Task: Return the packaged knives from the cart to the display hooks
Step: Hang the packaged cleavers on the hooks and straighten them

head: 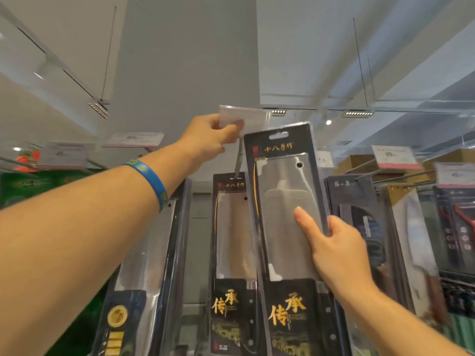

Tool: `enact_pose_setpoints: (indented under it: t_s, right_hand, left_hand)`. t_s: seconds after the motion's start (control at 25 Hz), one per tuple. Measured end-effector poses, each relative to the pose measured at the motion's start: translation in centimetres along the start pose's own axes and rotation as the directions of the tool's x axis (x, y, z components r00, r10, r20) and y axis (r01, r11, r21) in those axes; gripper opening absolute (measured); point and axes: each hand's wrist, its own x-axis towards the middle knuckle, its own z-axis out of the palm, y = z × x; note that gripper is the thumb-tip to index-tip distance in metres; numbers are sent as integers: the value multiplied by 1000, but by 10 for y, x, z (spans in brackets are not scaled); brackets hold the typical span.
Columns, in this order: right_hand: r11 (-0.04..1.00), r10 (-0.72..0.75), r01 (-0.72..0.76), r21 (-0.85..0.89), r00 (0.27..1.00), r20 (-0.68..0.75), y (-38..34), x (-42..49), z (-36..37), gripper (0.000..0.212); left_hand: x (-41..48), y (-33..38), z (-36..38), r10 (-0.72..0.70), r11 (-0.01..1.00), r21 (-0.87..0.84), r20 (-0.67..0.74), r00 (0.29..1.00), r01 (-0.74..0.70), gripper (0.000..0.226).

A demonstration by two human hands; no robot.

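— The right hand (339, 250) grips the cleaver pack (288, 201), thumb flat on the clear blister, fingers curled behind its right edge.
— And the left hand (208, 136)?
— Up high, fingertips pinching the clear price tag (244, 118). Just below them runs the hook (239, 160), with a matching pack (231, 227) hanging on it.
— The held pack's hang slot (279, 136)?
— Just right of those fingertips.

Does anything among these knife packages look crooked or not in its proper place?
Yes. The packaged cleaver held by the right hand is tilted, its hang slot empty, not on the hook. The left hand pinches the price tag above that hook. The matching package behind hangs straight.
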Motion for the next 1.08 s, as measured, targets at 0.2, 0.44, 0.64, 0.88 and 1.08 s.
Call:
enact_pose_setpoints:
  t_s: [0.2, 0.44, 0.64, 0.88, 1.08]
  right_hand:
    - [1000, 9, -9, 1, 998, 64, 8, -16, 28, 77]
    - [987, 77, -109, 118, 966, 245, -2, -32, 67, 83]
    - [975, 125, -163, 153, 964, 234, -3, -37, 66, 84]
    - [952, 169, -231, 200, 943, 286, 2, -34, 54, 105]
    - [962, 176, -220, 160, 952, 252, -1, -28, 45, 87]
  left_hand:
    - [-2, -5, 4, 16, 1000, -13, -58, 998, -17, 17]
    - [-2, -9, -3, 40, 997, 71, -48, 998, -36, 20]
    - [-7, -9, -5, 42, 996, 79, -26, 999, -40, 18]
    - [-7, -2, -4, 50, 998, 48, 9, 999, -51, 14]
    - [-7, -3, -1, 74, 997, 10, -11, 997, -74, 15]
